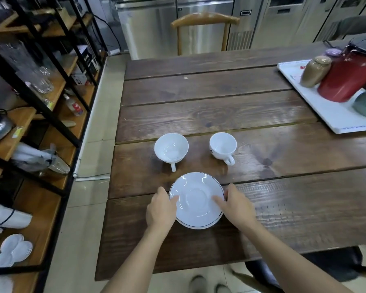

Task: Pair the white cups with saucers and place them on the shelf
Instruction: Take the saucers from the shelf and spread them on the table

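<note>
Saucer (pixel 197 200) at near worktop (pixel 283 197) edge, possibly stacked; left hand (pixel 161 209) and right hand (pixel 236 205) pinch opposite rims. Two cups (pixel 171 149) just beyond. Risk: glazed rim slipping, lower saucer dropping

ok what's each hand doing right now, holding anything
Left hand: fingers closed on the left rim of the white saucer.
Right hand: fingers closed on the saucer's right rim.
</note>
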Demonstrator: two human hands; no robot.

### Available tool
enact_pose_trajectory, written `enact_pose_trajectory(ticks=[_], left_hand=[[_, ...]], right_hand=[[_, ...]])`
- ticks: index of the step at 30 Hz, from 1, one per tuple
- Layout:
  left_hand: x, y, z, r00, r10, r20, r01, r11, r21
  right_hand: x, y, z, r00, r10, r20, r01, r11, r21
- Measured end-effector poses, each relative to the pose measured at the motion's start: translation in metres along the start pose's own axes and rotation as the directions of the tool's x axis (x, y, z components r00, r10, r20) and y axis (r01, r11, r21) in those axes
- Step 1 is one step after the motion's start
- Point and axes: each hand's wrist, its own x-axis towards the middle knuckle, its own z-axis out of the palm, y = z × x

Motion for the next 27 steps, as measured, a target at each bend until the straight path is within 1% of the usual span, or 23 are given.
enact_pose_trajectory(ticks=[1,3,6,8,11,14,17,19,21,23,27], left_hand=[[0.000,-0.002,-0.001,1.000,0.000,0.025,-0.001,0.999,0.037],[0.001,-0.003,-0.002,0.998,0.010,0.063,-0.013,0.998,0.056],[-0.002,-0.001,-0.007,0.997,0.071,0.043,-0.070,0.997,-0.031],[-0.008,0.002,-0.008,0.993,0.115,-0.003,-0.115,0.990,-0.088],[-0.017,0.010,-0.005,0.983,0.174,-0.060,-0.182,0.969,-0.167],[-0.024,0.031,0.002,0.969,0.239,-0.058,-0.246,0.945,-0.217],[-0.027,0.058,0.017,0.955,0.297,-0.008,-0.292,0.935,-0.203],[-0.028,0.078,0.032,0.943,0.331,0.027,-0.321,0.929,-0.186],[-0.030,0.097,0.045,0.940,0.335,0.062,-0.321,0.933,-0.165],[-0.032,0.117,0.061,0.938,0.333,0.095,-0.319,0.938,-0.138],[-0.028,0.137,0.083,0.939,0.294,0.177,-0.282,0.955,-0.086]], right_hand=[[-0.001,0.000,0.000,1.000,-0.005,-0.001,0.005,0.998,-0.057],[0.000,-0.001,0.002,1.000,-0.014,0.002,0.014,0.997,-0.078],[0.002,0.001,0.004,0.999,-0.031,-0.026,0.032,0.997,0.071],[0.001,0.004,0.001,0.995,-0.050,-0.087,0.065,0.982,0.177],[-0.005,0.014,-0.009,0.981,-0.067,-0.182,0.117,0.952,0.283],[-0.006,0.029,-0.020,0.968,0.010,-0.251,0.093,0.914,0.395],[-0.002,0.048,-0.036,0.955,0.110,-0.275,0.047,0.860,0.508],[0.001,0.063,-0.051,0.942,0.150,-0.301,0.040,0.839,0.543],[0.003,0.076,-0.064,0.933,0.173,-0.315,0.029,0.838,0.545],[0.009,0.092,-0.079,0.932,0.189,-0.311,-0.006,0.862,0.506],[0.022,0.113,-0.092,0.942,0.211,-0.262,-0.123,0.941,0.317]])
